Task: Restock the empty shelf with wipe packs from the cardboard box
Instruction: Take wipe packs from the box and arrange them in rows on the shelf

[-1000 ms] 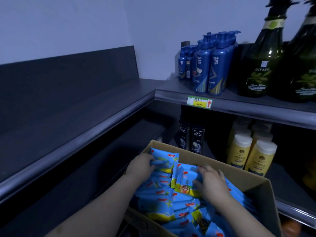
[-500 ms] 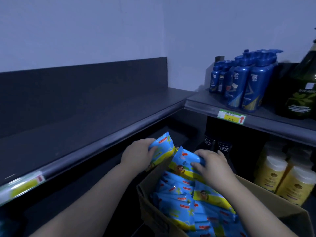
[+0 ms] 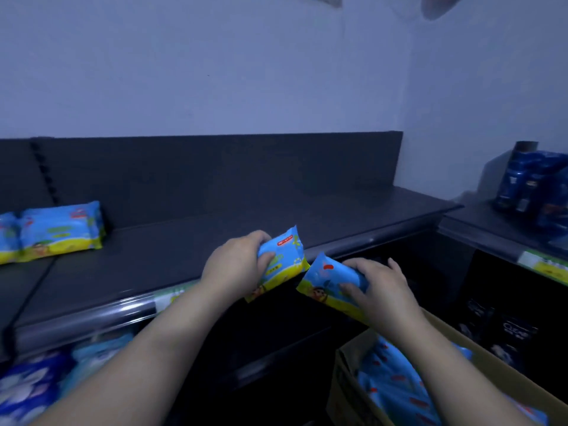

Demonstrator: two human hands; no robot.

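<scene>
Placement should copy the blue-and-yellow wipe packs [image 3: 61,229] at nine o'clock on the dark grey metal shelf [image 3: 215,241], same way up, close beside them. The left hand [image 3: 236,265] grasps one soft blue plastic pack [image 3: 285,259] over the shelf's front lip; the right hand [image 3: 381,290] grasps a second pack [image 3: 329,284] above the brown cardboard box [image 3: 347,392] at five o'clock.

Head view (only one): forward-down, close over shelf [image 3: 215,241] edge.

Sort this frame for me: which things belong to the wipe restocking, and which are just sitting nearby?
In the job: left hand, left-hand wipe pack, right hand, right-hand wipe pack, cardboard box, shelf, shelved wipe packs.

Just nearby: blue bottles, dark bottles, lower-shelf packs, price tag.
</scene>
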